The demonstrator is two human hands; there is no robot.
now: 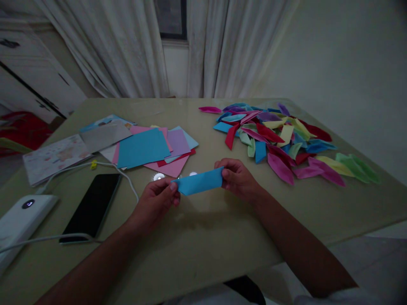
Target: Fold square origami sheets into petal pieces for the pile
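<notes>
A folded strip of blue paper [200, 181] is held up between my two hands, just above the table. My left hand [160, 198] pinches its left end between thumb and fingers. At the other end, my right hand [238, 178] is closed on the right edge. The strip's lower left corner is slanted. Behind my left hand lies a stack of coloured paper sheets [143, 148], with blue on top and pink, purple and red beneath. To the right spreads a pile of folded paper pieces [270, 131] in many colours.
A black phone [92, 207] and a white power bank [27, 218] lie at the left, with a white cable [63, 173] looping round them. Printed paper packets [57, 156] rest beyond the phone. The table's [203, 271] front edge is near my body.
</notes>
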